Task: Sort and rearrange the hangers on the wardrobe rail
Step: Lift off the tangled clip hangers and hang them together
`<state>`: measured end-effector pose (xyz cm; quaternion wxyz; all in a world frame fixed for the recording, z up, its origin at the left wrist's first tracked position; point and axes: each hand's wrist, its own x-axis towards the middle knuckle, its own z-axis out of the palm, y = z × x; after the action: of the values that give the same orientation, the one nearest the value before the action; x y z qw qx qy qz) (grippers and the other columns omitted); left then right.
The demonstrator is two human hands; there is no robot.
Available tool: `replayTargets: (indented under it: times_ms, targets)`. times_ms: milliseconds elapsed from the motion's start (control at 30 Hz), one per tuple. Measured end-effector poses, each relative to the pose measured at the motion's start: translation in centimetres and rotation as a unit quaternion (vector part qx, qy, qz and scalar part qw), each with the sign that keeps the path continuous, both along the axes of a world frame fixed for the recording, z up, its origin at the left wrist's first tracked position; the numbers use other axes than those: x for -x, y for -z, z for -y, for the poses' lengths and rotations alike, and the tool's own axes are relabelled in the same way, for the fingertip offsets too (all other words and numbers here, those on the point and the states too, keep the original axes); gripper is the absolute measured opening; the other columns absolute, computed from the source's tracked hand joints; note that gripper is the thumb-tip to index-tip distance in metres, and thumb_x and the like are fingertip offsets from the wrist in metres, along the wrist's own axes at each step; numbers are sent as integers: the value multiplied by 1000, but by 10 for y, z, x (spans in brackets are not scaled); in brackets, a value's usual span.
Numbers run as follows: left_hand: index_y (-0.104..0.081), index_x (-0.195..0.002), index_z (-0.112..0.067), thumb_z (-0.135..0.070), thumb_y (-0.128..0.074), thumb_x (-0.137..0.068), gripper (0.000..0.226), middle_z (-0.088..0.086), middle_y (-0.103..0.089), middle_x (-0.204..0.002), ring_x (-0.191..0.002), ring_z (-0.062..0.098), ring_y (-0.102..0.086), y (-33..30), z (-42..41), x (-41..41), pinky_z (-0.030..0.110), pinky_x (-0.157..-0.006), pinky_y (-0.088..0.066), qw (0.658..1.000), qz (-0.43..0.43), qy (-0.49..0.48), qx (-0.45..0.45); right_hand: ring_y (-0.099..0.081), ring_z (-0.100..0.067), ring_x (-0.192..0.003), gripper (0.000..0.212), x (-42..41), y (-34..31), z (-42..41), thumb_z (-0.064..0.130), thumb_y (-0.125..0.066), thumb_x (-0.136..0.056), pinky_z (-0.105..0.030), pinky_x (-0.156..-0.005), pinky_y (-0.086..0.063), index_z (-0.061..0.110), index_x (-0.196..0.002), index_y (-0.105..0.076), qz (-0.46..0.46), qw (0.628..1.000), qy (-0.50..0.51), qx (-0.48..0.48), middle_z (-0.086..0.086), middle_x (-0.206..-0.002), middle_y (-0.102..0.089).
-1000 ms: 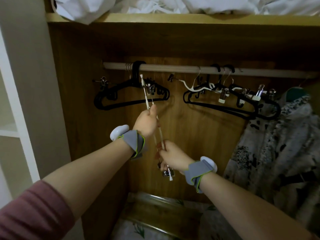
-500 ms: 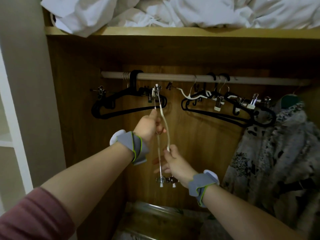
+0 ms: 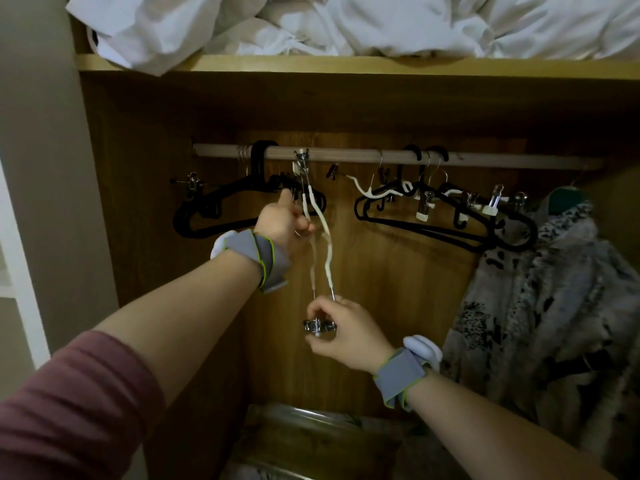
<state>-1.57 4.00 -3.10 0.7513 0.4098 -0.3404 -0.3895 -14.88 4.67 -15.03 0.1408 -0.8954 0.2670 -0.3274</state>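
A wooden rail [image 3: 346,155] crosses the wardrobe. Two white clip hangers [image 3: 327,244] hang nearly vertical in front of it, their upper metal clips [image 3: 302,164] up at the rail. My left hand [image 3: 285,221] is closed around their upper part. My right hand [image 3: 337,325] grips the metal clips at their lower end [image 3: 319,325]. Black hangers [image 3: 221,209] hang at the rail's left behind my left hand. A second bunch of black hangers [image 3: 446,216], mixed with white clip hangers [image 3: 381,192], hangs to the right.
A patterned grey garment [image 3: 547,299] hangs at the far right on a green hanger. White bedding [image 3: 346,22] is piled on the shelf above the rail. The wardrobe's left wall [image 3: 114,202] is close to the black hangers. A patterned surface lies at the bottom.
The white clip hangers have risen, so their upper clips now reach the rail. My left hand moved up with them, and my right hand shifted down onto the lower clips.
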Motion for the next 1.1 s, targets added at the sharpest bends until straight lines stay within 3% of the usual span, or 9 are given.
replayTargets:
  times_ms: [67, 200, 367, 533, 667, 733, 833, 967, 1100]
  targets:
    - [-39, -66, -10, -34, -28, -102, 45, -5, -36, -27, -47, 18, -42, -4, -2, -2, 26, -52, -45, 999, -6, 29, 14, -51, -8, -75, 19, 0, -6, 1, 17, -69, -73, -18, -69, -42, 17, -90, -59, 19, 1000, -10, -17, -1, -90, -60]
    - [-47, -69, -13, -30, -35, -101, 38, -5, -52, -34, -43, 6, -61, 0, -7, -5, 27, -55, -37, 990, 126, 57, -7, -51, 1, -63, 20, 6, -13, -4, 11, -68, -72, -14, -60, -43, 25, -79, -56, 43, 993, -45, -100, 9, -76, -58]
    - [-59, -74, -16, -14, -52, -94, 21, -5, -64, -67, -72, 10, -57, 12, -7, -1, 27, -89, -38, 950, 303, 72, -20, -50, -2, -64, 29, 9, -12, -13, 3, -64, -79, -11, -61, -42, 29, -70, -56, 75, 974, -79, -198, 9, -70, -54]
    - [-53, -63, -15, -20, -43, -99, 38, 0, -57, -70, -79, 22, -52, -2, 7, 12, 30, -77, -40, 907, 416, 0, -67, -38, -8, -41, 26, 7, -42, -18, 6, -64, -84, -19, -47, -39, 17, -63, -52, 160, 936, -126, -287, 5, -48, -42]
    - [-54, -75, -14, -24, -40, -99, 29, 14, -60, -89, -80, 24, -54, -19, 22, 14, 35, -81, -45, 888, 452, 0, -79, -30, -9, -41, 28, 9, -79, -2, 9, -59, -87, -21, -43, -34, 13, -63, -47, 233, 884, -155, -374, 0, -55, -35]
    - [-56, -98, -9, -21, -46, -97, 16, 17, -60, -102, -83, 25, -56, -23, 26, 14, 35, -81, -47, 888, 454, 14, -71, -30, -8, -39, 28, 12, -100, 8, 10, -57, -88, -21, -42, -31, 13, -62, -48, 239, 875, -151, -394, 0, -55, -36]
    - [-37, -138, -10, -14, -44, -97, 42, 9, -51, -131, -120, 28, -51, -31, 29, 13, 33, -97, -41, 901, 428, 38, -57, -31, -7, -37, 26, 13, -126, 28, 12, -56, -89, -22, -41, -30, 12, -63, -51, 241, 880, -129, -388, -1, -54, -39]
    - [-29, -145, -11, -7, -37, -99, 47, 9, -39, -148, -136, 22, -37, -34, 42, 4, 21, -95, -32, 905, 421, 60, -30, -31, -7, -35, 26, 10, -153, 58, 13, -55, -90, -21, -40, -29, 10, -64, -52, 252, 886, -106, -375, 0, -51, -40]
    - [-26, -145, -6, 8, -29, -97, 51, 2, -38, -140, -132, 14, -34, -29, 64, -8, 1, -81, -29, 887, 458, 64, 0, -31, -7, -31, 27, 2, -173, 93, 14, -57, -89, -22, -38, -28, 10, -62, -53, 294, 871, -111, -377, 2, -45, -42]
